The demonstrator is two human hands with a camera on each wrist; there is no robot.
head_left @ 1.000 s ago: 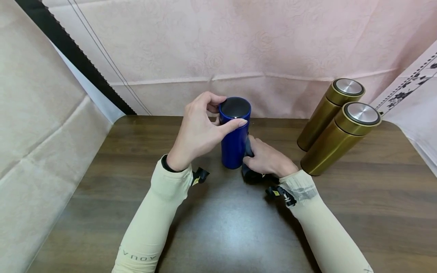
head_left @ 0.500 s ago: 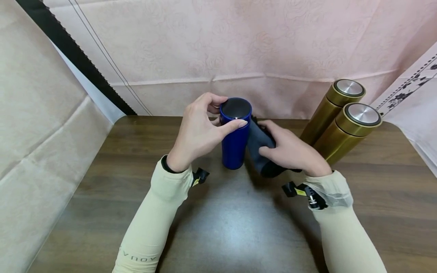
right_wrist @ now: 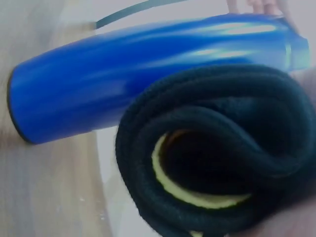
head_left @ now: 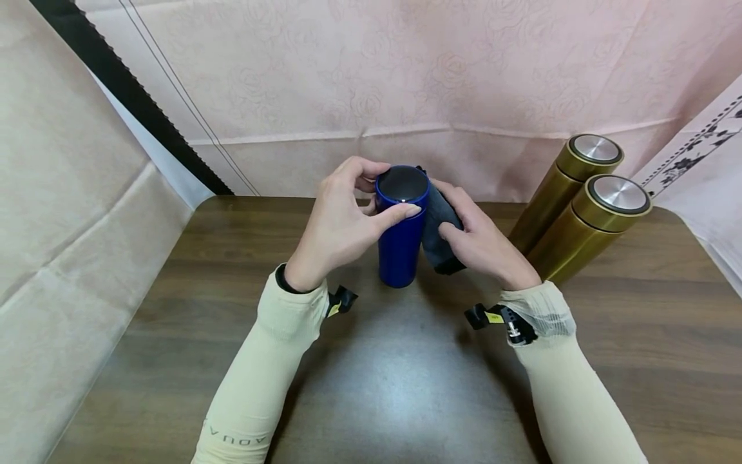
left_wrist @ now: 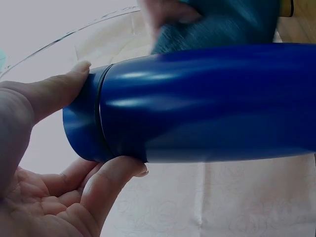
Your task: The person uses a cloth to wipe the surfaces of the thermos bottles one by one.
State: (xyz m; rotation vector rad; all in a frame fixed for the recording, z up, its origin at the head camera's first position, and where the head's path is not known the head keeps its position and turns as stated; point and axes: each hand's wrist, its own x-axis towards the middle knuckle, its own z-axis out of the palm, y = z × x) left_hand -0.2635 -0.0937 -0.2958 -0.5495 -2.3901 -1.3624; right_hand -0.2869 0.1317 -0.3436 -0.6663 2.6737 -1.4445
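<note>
A blue vacuum flask (head_left: 399, 251) with a dark top stands upright near the table's back edge. My left hand (head_left: 344, 222) grips its lid end, thumb in front and fingers behind; in the left wrist view the thumb and fingers lie on either side of the lid seam. My right hand (head_left: 481, 238) holds a dark blue-grey cloth (head_left: 440, 232) against or close beside the flask's right side. The right wrist view shows the cloth (right_wrist: 217, 89) folded into a thick roll with a yellow strip inside, in front of the flask (right_wrist: 84, 84).
Two gold flasks with silver lids stand at the right, one gold flask (head_left: 588, 225) in front of the other gold flask (head_left: 547, 193), close to my right hand. Behind the wooden table (head_left: 371, 386) hangs a pale pink patterned cloth (head_left: 371, 77).
My right hand has moved the cloth from low beside the flask, out to the right, then back up toward its upper right side. The left hand and flask stay put.
</note>
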